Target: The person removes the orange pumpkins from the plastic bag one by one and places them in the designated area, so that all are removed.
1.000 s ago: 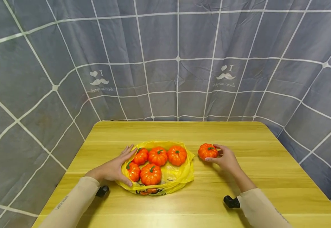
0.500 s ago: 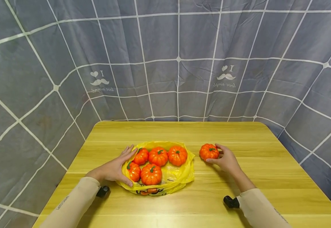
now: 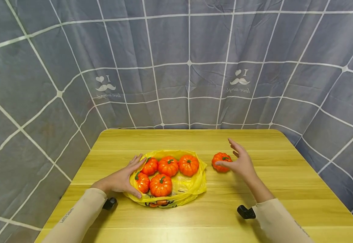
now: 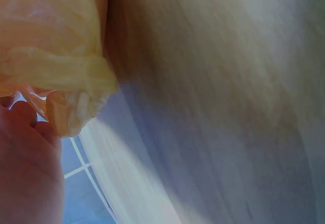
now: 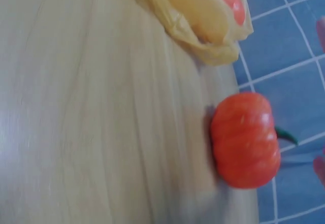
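In the head view, a yellow plastic bag [image 3: 183, 187] lies with its mouth facing up, and several small orange pumpkins [image 3: 168, 166] sit inside. My left hand [image 3: 120, 180] rests against the bag's left side, thumb and fingers spread along its rim. To the right of the bag, a single pumpkin [image 3: 220, 162] with a green stem stands on the table. Above and beside it is my right hand [image 3: 241, 165], fingers spread apart, holding nothing; the thumb overlaps the pumpkin from this viewpoint. The right wrist view shows this pumpkin [image 5: 246, 140] standing apart from the fingertips at the edge.
A wooden table [image 3: 188, 226] carries everything. Grey curtains [image 3: 170, 81] with white grid lines hang behind it and at both sides. Black wrist-worn pieces [image 3: 245, 212] stick out near both sleeves.
My right hand has let go of the single pumpkin; its fingers have lifted and spread away from it. The pumpkin stays on the table. The left hand and bag have not visibly moved.
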`<state>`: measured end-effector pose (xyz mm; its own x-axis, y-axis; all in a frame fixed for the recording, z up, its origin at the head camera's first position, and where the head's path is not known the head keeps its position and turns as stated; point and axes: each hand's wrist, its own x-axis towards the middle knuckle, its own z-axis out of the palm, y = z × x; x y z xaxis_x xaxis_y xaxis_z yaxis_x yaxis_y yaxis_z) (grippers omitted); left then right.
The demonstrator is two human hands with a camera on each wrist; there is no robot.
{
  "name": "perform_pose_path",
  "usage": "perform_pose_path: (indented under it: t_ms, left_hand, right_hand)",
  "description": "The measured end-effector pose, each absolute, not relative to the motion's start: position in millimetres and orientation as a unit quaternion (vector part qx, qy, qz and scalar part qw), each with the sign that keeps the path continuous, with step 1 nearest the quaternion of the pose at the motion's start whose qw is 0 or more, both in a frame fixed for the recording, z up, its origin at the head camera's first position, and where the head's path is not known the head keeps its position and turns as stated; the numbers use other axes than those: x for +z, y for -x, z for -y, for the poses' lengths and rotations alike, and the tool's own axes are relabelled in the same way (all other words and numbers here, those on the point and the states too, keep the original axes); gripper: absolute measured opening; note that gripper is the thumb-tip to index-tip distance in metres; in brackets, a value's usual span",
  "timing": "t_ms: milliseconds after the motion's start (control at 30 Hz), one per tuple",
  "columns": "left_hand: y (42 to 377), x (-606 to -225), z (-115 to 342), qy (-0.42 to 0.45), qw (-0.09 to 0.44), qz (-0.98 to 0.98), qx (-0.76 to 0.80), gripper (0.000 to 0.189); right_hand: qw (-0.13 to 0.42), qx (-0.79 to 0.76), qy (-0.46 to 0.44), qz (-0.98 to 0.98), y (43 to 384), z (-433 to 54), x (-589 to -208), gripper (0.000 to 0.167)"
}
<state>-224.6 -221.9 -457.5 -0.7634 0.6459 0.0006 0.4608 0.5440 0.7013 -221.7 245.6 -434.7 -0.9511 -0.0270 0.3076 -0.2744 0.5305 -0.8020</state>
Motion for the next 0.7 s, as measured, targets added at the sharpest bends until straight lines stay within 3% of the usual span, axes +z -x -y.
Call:
perform_pose_path:
  t_ms: [333, 700]
  left_hand:
    - [227, -459, 224, -0.314, 0.142, -0.87, 0.354, 0.137]
    - [226, -459, 223, -0.318, 0.137, -0.865, 0.363, 0.134]
  right_hand:
    - [0.112, 0.526, -0.135, 0.832, 218, -218, -429, 0.099]
    - [0.034, 0.513, -0.184, 0.837, 223, -188, -444, 0.089]
